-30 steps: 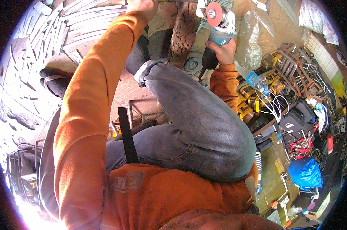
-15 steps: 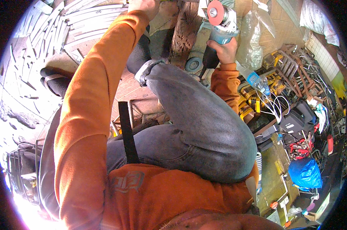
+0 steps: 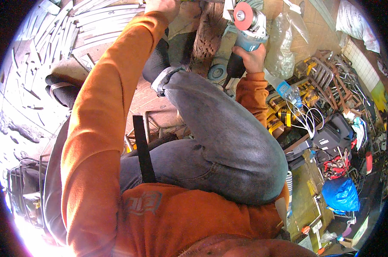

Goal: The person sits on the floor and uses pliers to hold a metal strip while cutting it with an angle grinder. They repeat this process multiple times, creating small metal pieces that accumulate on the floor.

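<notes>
Presently, right grip (image 3: 255,59) wrapped around a grinder (image 3: 248,42), plastic bag (image 3: 282,47) just right of that grip, left grip (image 3: 163,7) cropped, hold undeterminable.

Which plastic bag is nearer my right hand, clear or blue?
The clear bag, just right of the grinder in your right hand; the blue bag lies farther off, lower right.

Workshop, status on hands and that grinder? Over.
Right grip around teal-and-black angle grinder with round pink disc. Left grip at picture's top edge, hold unclear. Crumpled clear plastic beside grinder.
</notes>
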Motion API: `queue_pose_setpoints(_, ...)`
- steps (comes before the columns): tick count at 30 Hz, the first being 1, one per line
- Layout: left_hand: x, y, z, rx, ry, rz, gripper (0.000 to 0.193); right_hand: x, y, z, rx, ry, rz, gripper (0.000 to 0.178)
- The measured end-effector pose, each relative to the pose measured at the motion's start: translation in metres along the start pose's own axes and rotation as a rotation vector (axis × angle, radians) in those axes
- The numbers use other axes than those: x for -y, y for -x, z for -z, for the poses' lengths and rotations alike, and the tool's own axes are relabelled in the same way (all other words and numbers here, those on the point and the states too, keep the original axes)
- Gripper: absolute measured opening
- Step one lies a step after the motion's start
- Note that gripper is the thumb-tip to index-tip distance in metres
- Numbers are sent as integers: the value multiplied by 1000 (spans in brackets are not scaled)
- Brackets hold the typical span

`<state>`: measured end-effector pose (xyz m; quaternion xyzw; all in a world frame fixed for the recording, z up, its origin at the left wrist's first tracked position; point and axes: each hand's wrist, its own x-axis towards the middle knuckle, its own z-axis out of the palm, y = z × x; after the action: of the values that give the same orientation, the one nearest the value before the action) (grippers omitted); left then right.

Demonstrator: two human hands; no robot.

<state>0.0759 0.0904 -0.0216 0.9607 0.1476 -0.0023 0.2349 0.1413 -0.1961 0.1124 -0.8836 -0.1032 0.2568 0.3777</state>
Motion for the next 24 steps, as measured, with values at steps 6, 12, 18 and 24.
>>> queue_pose_setpoints(6,-3,-1,7,47,25,19,39,1,-2,-3,-28,-45,2,36)
queue_pose_setpoints(12,-2,0,8,41,28,13,34,2,-3,-2,-29,31,5,36)
queue_pose_setpoints(18,0,-1,0,32,11,9,33,3,-4,-2,-21,-8,-17,35)
queue_pose_setpoints(24,1,0,-2,-5,7,3,32,4,-4,-2,-14,-15,-41,35)
